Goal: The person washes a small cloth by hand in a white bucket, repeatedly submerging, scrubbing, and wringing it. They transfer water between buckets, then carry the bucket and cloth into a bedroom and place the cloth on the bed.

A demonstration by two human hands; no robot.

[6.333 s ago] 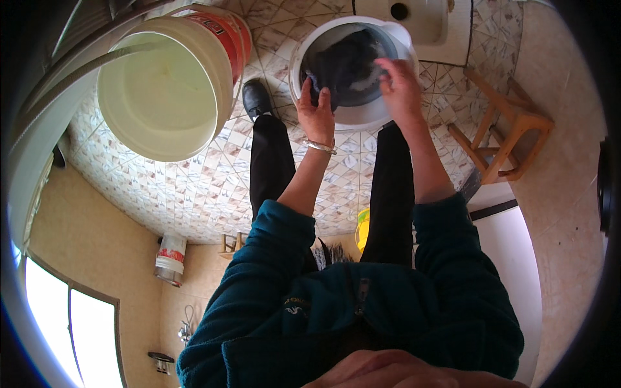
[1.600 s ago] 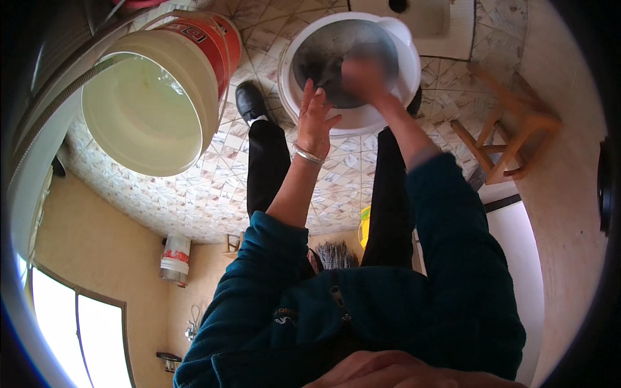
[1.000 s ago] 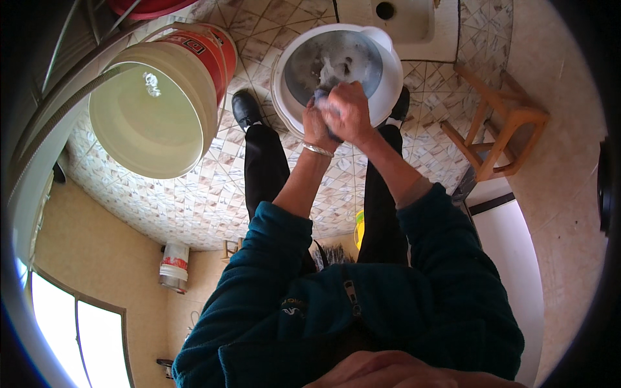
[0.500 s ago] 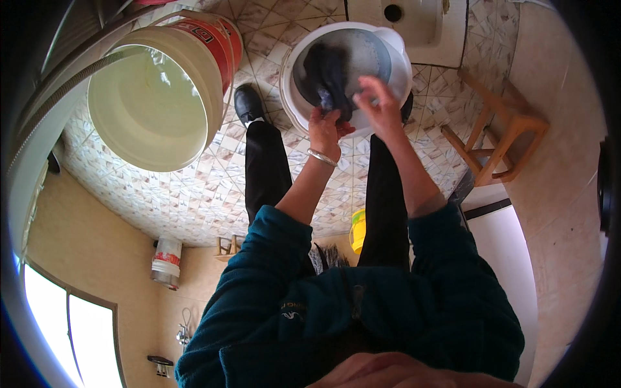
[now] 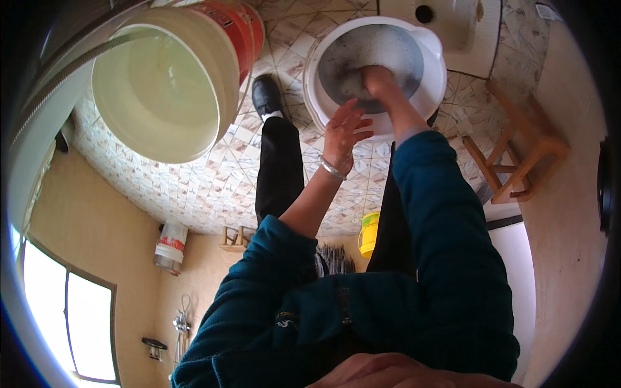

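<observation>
The left hand (image 5: 347, 132), now spread at the white basin's (image 5: 435, 72) near rim, has released the dark cloth; only the right hand (image 5: 380, 83) dips inside, grip hidden.

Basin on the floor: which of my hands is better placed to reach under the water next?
Probably your right hand: it looks dipped in the foamy water inside the basin. Your left hand is open and out of the water, at the side nearest you.
</observation>
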